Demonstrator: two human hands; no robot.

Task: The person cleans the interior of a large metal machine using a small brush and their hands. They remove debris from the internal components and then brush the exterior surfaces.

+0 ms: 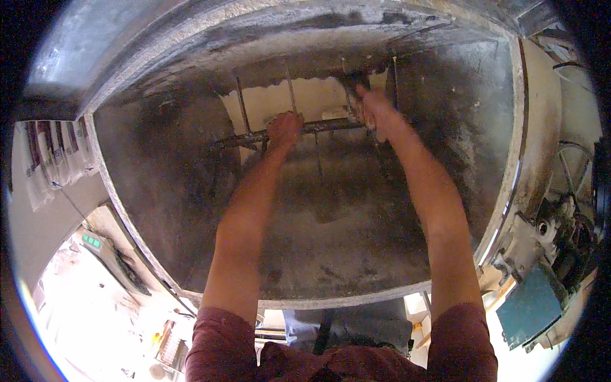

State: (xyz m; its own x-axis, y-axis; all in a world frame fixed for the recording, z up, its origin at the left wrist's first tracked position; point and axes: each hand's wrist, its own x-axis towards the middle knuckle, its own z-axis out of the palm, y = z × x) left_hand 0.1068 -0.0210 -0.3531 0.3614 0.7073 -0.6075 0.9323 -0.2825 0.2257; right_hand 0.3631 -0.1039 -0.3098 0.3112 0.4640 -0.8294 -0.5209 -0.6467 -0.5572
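Both of my arms reach into a large, dark, powder-dusted chamber (343, 258) with a pale rim. A dark horizontal bar (329, 126) crosses its far part, with thin upright rods (243, 105) rising above it. My left hand (285, 128) is closed around this bar, left of its middle. Farther right, my right hand (376, 109) is motion-blurred beside the bar's right end. A dark, flat piece (352, 86) shows at its fingertips; whether the hand grips it is unclear. Behind the rods lies a pale, ragged-edged area (267, 102).
A raised metal lid or panel (95, 57) stands at upper left. Clear plastic covers (62, 153) hang at left above a box with green lights (90, 240). At right are dark machinery (553, 229) and a teal panel (530, 305). The chamber's rim (334, 302) runs before my body.
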